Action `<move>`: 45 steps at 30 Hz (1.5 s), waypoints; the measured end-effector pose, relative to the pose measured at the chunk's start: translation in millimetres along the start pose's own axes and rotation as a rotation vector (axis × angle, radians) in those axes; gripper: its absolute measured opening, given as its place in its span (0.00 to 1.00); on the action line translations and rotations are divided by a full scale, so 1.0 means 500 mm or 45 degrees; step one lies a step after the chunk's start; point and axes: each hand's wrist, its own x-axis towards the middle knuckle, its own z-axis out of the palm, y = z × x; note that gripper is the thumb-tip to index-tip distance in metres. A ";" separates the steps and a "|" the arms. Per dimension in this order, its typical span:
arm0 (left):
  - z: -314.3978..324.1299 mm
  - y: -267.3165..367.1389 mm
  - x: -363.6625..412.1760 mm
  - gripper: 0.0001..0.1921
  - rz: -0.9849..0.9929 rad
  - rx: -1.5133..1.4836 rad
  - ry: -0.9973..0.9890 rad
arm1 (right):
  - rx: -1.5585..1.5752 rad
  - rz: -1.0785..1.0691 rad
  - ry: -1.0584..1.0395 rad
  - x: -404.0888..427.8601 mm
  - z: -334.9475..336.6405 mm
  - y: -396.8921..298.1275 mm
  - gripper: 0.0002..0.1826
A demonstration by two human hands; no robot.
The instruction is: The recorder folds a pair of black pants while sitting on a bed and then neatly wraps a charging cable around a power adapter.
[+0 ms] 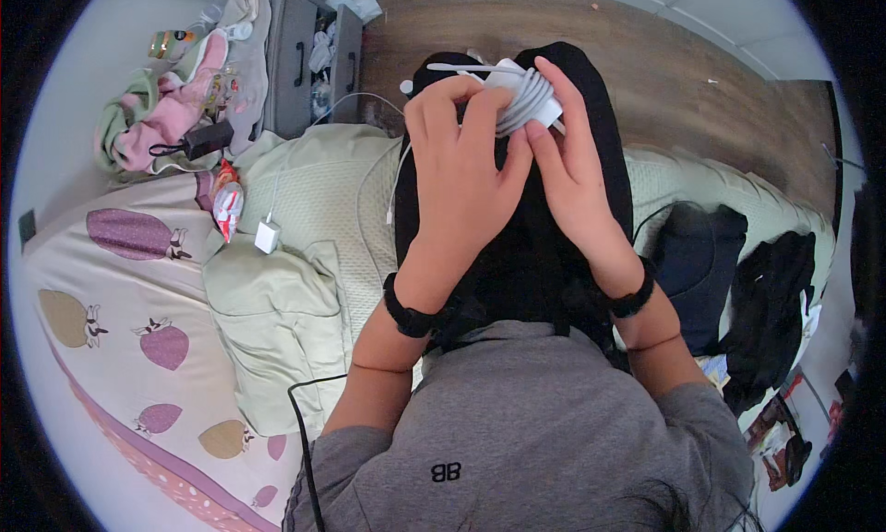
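Above my knees, both hands hold a white power adapter (552, 111) with a grey-white cable (529, 97) wound around it in several turns. My left hand (457, 141) curls over the coils from the left, its fingertips on the cable. A loose stretch of that cable sticks out leftward over the fingers. From the right, my right hand (571, 148) grips the adapter's edge, forefinger along the far side and thumb on the near corner. The adapter's left part is hidden behind my left fingers. Black bands circle both wrists.
On the bed left of me lie a white charger plug (268, 236), thin white cables (358, 207), a snack packet (228, 203) and a pillow (277, 297). A grey cabinet (294, 61) has a drawer pulled out. Dark clothes (699, 269) lie to my right.
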 end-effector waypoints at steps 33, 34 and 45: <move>-0.045 -0.023 -0.042 0.14 -0.007 -0.291 -0.101 | 0.031 0.080 -0.485 0.017 -0.047 -0.006 0.31; -0.047 -0.025 -0.043 0.14 -0.010 -0.291 -0.099 | -0.004 0.109 -0.576 0.018 -0.052 -0.014 0.31; -0.065 -0.031 -0.045 0.13 -0.604 -1.815 -0.007 | -0.345 -0.229 -0.636 0.038 -0.089 -0.037 0.10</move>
